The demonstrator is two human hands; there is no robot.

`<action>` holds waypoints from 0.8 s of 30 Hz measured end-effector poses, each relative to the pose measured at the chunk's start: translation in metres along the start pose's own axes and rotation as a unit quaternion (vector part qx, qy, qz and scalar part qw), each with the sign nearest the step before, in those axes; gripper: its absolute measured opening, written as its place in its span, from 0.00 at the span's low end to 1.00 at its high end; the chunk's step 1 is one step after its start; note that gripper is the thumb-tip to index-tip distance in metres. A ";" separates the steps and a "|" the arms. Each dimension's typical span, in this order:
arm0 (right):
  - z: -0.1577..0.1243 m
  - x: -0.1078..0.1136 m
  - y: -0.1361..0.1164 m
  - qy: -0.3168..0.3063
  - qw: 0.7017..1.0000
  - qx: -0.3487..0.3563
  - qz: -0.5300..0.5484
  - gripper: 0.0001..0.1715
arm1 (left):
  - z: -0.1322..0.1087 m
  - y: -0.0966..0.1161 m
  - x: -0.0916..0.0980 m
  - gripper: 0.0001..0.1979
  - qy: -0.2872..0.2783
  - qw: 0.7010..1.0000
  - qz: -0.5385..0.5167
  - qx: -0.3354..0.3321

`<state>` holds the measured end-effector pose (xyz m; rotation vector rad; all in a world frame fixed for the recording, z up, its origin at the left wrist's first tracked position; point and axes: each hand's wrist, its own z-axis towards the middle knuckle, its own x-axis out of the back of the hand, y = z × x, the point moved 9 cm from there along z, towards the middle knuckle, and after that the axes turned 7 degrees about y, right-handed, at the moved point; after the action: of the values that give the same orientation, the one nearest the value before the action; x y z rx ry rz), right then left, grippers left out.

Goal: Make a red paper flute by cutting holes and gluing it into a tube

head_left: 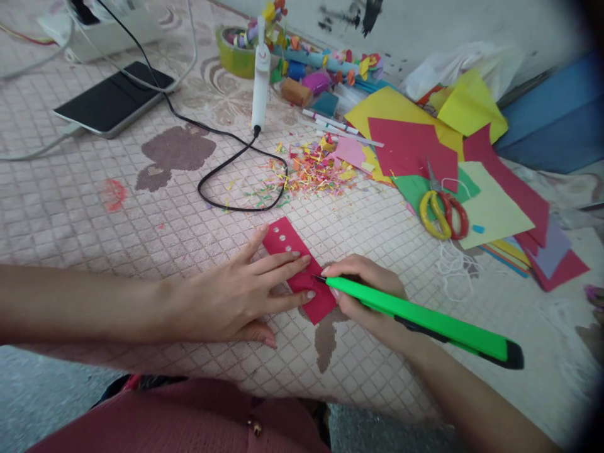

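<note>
A small red strip of paper [323, 306] lies on the patterned cloth in front of me, with a row of small round holes near its far end. My left hand [257, 283] rests across it, fingers spread and pressing it flat. In my right hand [372, 286] is a green utility knife [419, 318], gripped near its front end. The knife's dark blade tip touches the red paper just right of my left fingertips. The knife's handle slants back to the right over my wrist.
Paper scraps [321, 167] lie beyond the strip. Scissors [443, 214] rest on coloured paper sheets [410, 148] at right. A white glue gun [260, 88] stands behind, its black cord [201, 189] looping forward. A dark phone-like device [116, 97] and a power strip [104, 31] are at left.
</note>
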<state>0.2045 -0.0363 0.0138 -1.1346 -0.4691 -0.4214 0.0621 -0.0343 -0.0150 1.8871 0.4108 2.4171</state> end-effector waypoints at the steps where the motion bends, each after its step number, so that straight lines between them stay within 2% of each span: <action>1: 0.000 0.000 0.000 0.000 1.000 0.002 0.001 0.12 | 0.000 0.000 0.000 0.30 0.001 1.000 0.002 0.002; 10: -0.007 0.000 0.004 0.004 1.000 -0.025 0.002 0.10 | 0.000 0.001 0.004 0.30 0.029 1.000 -0.004 0.009; 14: -0.004 0.002 -0.003 0.024 1.000 -0.011 -0.010 0.11 | 0.000 0.000 0.003 0.31 0.019 1.000 -0.001 -0.004; 19: -0.002 0.001 -0.005 0.027 0.999 -0.009 -0.017 0.11 | 0.002 0.000 0.006 0.30 0.019 0.997 -0.048 -0.050; 24: -0.003 0.002 -0.007 0.035 0.999 -0.015 -0.027 0.12 | 0.003 -0.003 0.002 0.31 -0.005 0.998 -0.045 -0.044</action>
<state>0.2026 -0.0414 0.0187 -1.1336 -0.4333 -0.5148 0.0641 -0.0305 -0.0128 1.8042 0.3730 2.3278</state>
